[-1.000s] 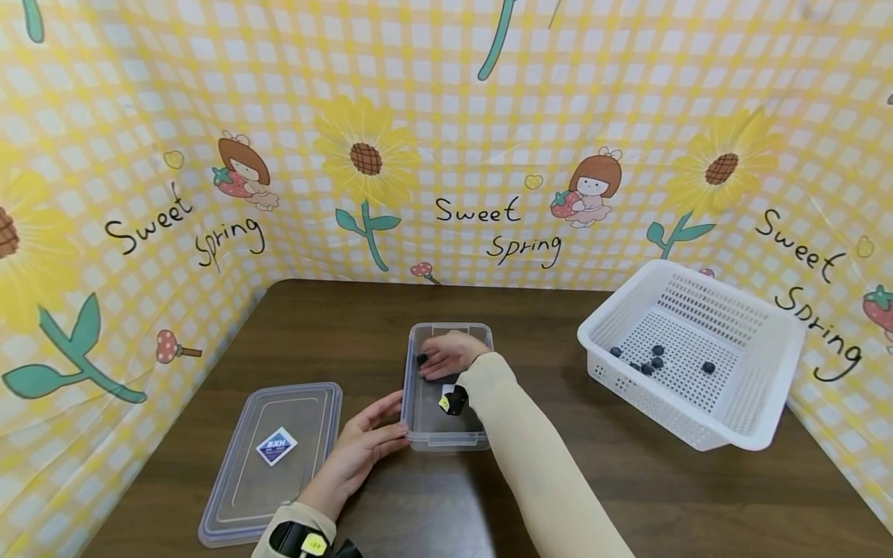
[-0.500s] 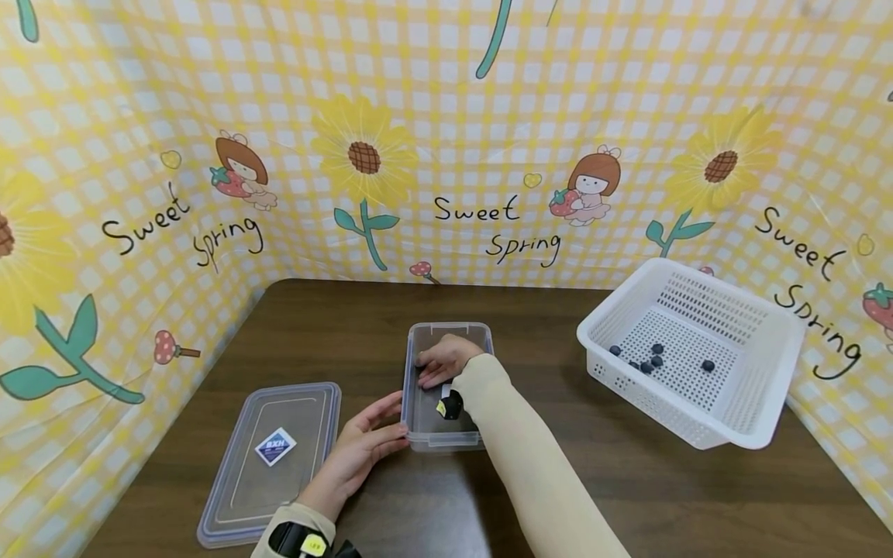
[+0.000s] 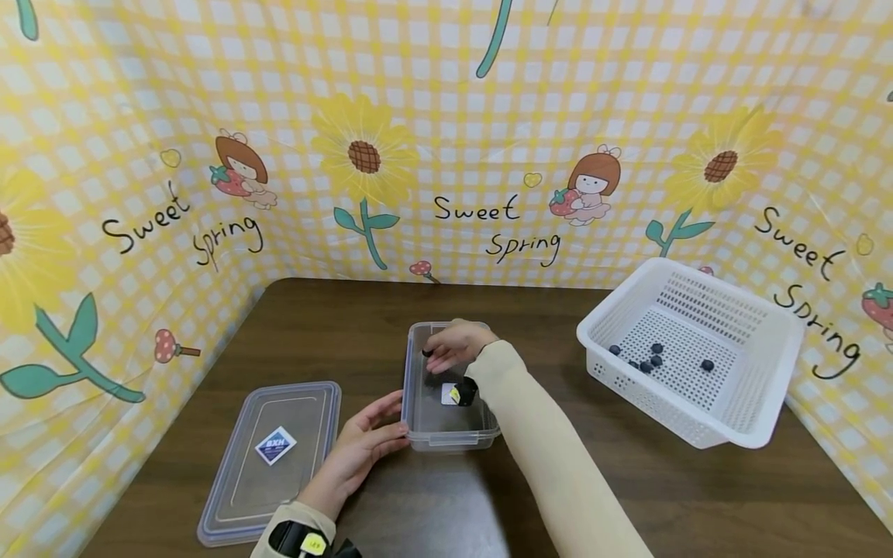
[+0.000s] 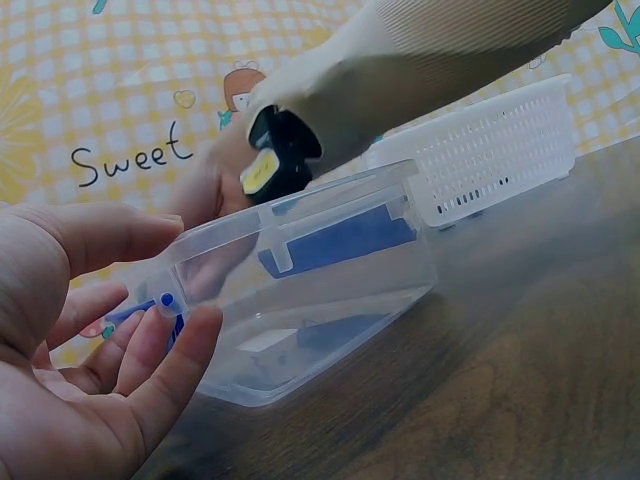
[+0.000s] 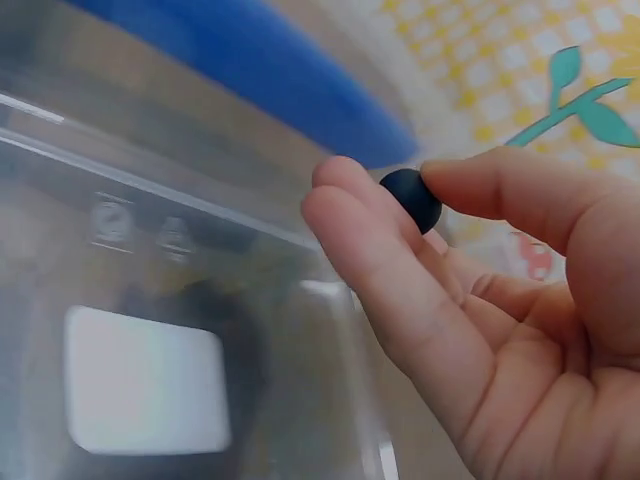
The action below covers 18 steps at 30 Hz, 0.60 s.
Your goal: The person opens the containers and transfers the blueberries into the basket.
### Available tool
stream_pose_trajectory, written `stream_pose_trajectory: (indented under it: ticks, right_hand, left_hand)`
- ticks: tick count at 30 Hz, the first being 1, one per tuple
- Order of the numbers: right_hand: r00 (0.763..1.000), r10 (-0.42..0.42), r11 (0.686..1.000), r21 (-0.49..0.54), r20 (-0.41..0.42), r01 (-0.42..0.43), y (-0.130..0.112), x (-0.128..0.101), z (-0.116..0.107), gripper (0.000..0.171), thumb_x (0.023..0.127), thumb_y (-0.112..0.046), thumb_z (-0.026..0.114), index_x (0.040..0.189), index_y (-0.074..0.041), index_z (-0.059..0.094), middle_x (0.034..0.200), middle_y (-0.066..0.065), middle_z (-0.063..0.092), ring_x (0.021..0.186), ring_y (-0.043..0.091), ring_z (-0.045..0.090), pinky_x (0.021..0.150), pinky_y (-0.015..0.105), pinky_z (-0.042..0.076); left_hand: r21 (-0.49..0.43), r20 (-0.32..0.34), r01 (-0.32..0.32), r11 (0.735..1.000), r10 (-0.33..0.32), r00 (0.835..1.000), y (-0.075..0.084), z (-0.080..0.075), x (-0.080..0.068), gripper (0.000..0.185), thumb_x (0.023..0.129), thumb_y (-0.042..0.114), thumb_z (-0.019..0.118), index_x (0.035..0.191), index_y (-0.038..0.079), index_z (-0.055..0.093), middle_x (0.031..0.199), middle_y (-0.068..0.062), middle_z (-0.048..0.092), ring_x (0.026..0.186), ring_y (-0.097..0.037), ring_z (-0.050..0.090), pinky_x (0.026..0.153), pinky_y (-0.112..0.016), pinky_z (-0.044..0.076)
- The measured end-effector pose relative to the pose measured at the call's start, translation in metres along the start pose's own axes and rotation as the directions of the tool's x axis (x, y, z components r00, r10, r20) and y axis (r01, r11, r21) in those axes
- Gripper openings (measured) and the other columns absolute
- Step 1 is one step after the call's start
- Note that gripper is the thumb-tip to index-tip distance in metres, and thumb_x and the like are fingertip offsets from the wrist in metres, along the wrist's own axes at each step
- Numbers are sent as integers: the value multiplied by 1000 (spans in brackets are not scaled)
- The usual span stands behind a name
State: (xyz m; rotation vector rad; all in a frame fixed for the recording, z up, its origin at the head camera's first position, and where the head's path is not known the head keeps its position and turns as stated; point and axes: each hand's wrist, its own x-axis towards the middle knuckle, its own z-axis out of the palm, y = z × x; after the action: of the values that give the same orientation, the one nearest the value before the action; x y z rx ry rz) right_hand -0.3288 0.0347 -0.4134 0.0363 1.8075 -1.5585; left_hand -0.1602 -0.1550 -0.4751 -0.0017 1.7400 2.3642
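In the head view, my right hand (image 3: 456, 345) is over the far part of a clear plastic container (image 3: 418, 415). Between its thumb and fingertips it pinches a small, dark, round blueberry (image 5: 410, 200), also visible as a dark dot at the fingertips in the head view. Inside, the container's floor shows a white square label (image 5: 145, 385). My left hand (image 3: 370, 438) rests at the container's near left corner, its fingers relaxed and spread against the wall. In the left wrist view, these fingertips (image 4: 205, 320) overlap the clear wall.
A clear lid (image 3: 240, 465) with a blue-and-white sticker lies on the brown table (image 3: 335, 325), left of the container. To the right stands a white perforated basket (image 3: 756, 418) with several blueberries (image 3: 708, 365). A yellow checked cloth (image 3: 446, 155) hangs around the table.
My right hand first dips lower in the container, hiding the blueberry, then rises and shifts slightly right with the blueberry at its fingertips. My left hand stays in place.
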Motion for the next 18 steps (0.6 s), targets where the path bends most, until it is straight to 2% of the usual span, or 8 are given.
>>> stream_pose_trajectory:
  ticks: [3, 6, 12, 18]
  right_hand:
    - [1000, -27, 999, -24, -7, 27, -7, -6, -8, 19, 95, 1, 59, 108, 14, 63, 79, 18, 66, 65, 22, 69, 65, 31, 60]
    - [1000, -24, 999, -25, -8, 23, -13, -12, -16, 21, 96, 0, 59, 110, 15, 62, 80, 18, 66, 66, 23, 68, 70, 33, 60]
    - [999, -34, 998, -44, 4, 35, -23, -28, -40, 21, 95, -2, 59, 107, 15, 64, 83, 18, 67, 69, 22, 68, 77, 33, 60]
    - [997, -68, 996, -58, -23, 66, -33, -50, -71, 31, 99, -3, 53, 122, 17, 57, 82, 16, 67, 69, 20, 69, 76, 33, 60]
  left_hand:
    - [6, 2, 7, 1000, -7, 1000, 1, 0, 0, 62, 87, -8, 66, 144, -8, 42, 126, -18, 49, 88, -19, 65, 80, -34, 58]
    - [16, -6, 13, 1000, -13, 1000, 2, 0, 0, 63, 88, -8, 66, 145, -8, 41, 127, -18, 48, 88, -19, 65, 80, -33, 58]
    - [16, -4, 24, 1000, -23, 1000, 3, 0, -2, 63, 88, -7, 67, 146, -7, 41, 130, -20, 48, 88, -18, 65, 81, -33, 58]
    - [8, 4, 18, 1000, -18, 1000, 3, 1, -2, 64, 88, -7, 68, 146, -7, 41, 128, -17, 49, 88, -18, 66, 81, -32, 58]
